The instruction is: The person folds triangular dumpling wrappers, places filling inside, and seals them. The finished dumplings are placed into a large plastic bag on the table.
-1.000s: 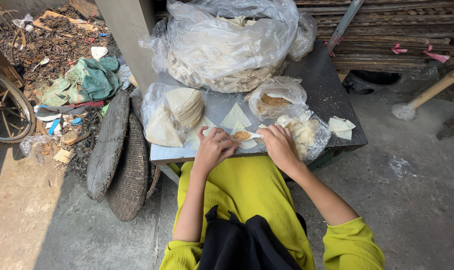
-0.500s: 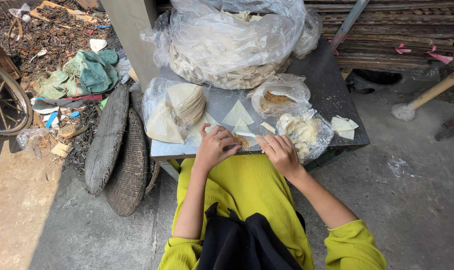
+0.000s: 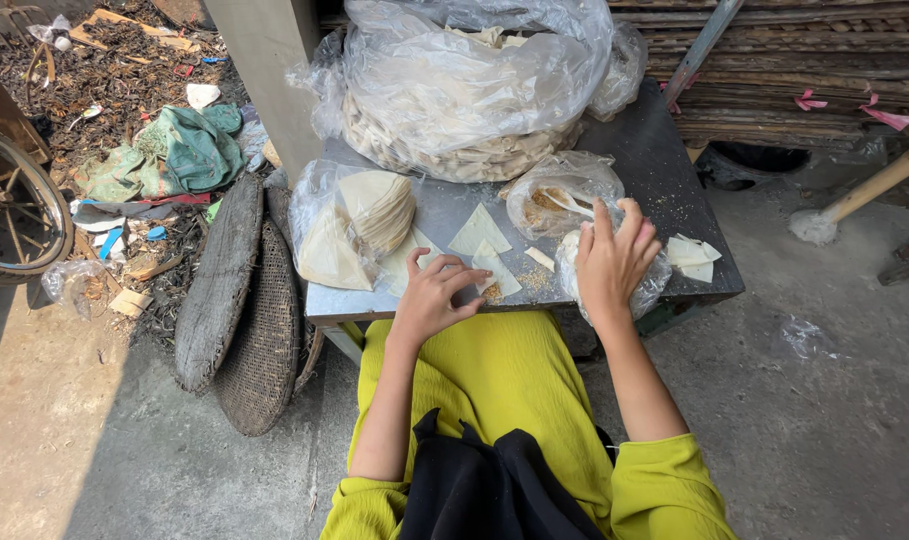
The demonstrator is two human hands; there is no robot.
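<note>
Your left hand [image 3: 437, 297] rests fingers-down on the metal table [image 3: 665, 170], its fingertips curled onto a pale triangular wrapper [image 3: 496, 270] lying flat just to its right; it presses rather than grips. Your right hand [image 3: 609, 258] is lifted with fingers spread and loose, holding nothing, hovering over a small clear bag [image 3: 643, 285] whose contents are mostly hidden beneath the palm.

Just beyond your right hand sits an open plastic bag [image 3: 560, 190] holding a brownish crumbly filling, with a pale spoon [image 3: 567, 200] lying in it. Beyond and to the left of your left hand, another clear bag [image 3: 350, 225] holds a fanned stack of cream-coloured wrappers. Far beyond both hands, a big plastic sack [image 3: 465, 85] is heaped with many more thin pale sheets.

The wrapper under your left fingers is thin, off-white and cut to a point, with crumbs of filling scattered beside it. A second triangle [image 3: 480, 231] lies just beyond it, and a few folded pieces [image 3: 693, 255] lie to the right of your right hand, near the table edge.
</note>
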